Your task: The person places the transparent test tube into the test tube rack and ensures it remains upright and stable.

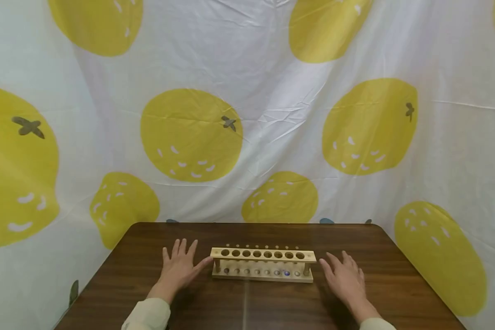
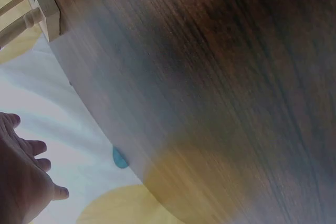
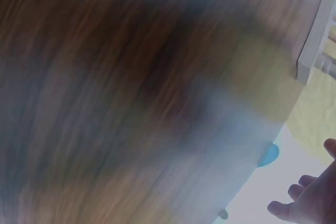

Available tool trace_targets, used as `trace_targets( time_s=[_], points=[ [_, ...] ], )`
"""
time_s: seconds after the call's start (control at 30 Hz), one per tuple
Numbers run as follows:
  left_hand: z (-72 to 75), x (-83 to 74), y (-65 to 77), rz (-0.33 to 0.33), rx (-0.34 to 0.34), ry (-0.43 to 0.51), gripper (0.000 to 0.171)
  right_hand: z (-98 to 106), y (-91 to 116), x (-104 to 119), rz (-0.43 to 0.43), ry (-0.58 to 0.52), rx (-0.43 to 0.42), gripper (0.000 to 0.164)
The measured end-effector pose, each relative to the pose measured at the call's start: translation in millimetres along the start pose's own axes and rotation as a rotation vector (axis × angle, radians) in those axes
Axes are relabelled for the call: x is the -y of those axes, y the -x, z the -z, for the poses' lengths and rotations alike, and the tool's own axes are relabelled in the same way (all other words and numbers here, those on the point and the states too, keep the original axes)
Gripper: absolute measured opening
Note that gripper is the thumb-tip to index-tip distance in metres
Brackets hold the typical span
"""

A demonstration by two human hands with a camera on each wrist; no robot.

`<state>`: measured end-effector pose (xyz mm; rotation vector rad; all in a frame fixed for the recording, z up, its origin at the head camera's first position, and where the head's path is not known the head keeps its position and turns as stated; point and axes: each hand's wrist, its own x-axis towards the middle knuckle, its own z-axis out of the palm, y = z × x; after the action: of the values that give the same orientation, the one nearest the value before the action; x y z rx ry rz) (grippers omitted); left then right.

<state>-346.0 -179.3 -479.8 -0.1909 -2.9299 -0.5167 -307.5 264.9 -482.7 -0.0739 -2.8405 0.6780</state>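
A wooden test tube rack (image 1: 263, 255) stands on the table, with a row of round holes along its top bar and pegs behind. One small blue spot (image 1: 287, 273) shows on its lower board, towards the right. My left hand (image 1: 180, 269) is spread beside the rack's left end, its thumb tip right at the top bar. On the other side my right hand (image 1: 346, 277) hovers near the rack's right end with fingers extended and nothing in them. Both wrist views catch only part of each hand and a corner of the rack.
The dark brown wooden table (image 1: 396, 302) has a thin seam running towards the front edge. Behind it and along both sides hangs a white curtain (image 1: 264, 91) printed with large yellow lemons, close to the table's far edge.
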Motion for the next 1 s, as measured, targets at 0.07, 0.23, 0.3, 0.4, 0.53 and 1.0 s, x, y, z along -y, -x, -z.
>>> trace_targets(
  time_s=[0.07,0.23,0.3,0.4,0.53,1.0],
  points=[
    [-0.1,0.9,-0.1,-0.002,-0.002,-0.002,0.096,-0.6,-1.2,3.3,0.003,-0.02,-0.021,0.062],
    [1.2,2.1,2.5,-0.006,-0.011,-0.009,0.095,-1.3,-3.3,11.8,-0.016,-0.119,-0.041,0.065],
    [1.5,2.6,3.4,-0.005,-0.005,-0.009,0.095,-0.9,-3.2,14.4,-0.029,-0.178,-0.037,0.065],
    [1.8,3.3,4.7,-0.006,0.003,-0.013,0.095,-0.2,-2.8,18.0,-0.039,-0.267,-0.042,0.065],
    [1.7,4.3,6.0,0.0,0.009,-0.012,0.092,-0.5,-1.5,23.2,-0.07,-0.423,-0.033,0.068],
    [-2.4,10.6,10.7,0.013,0.015,-0.01,0.09,-15.2,1.2,40.3,-0.21,-0.69,-0.035,0.065]
  ],
)
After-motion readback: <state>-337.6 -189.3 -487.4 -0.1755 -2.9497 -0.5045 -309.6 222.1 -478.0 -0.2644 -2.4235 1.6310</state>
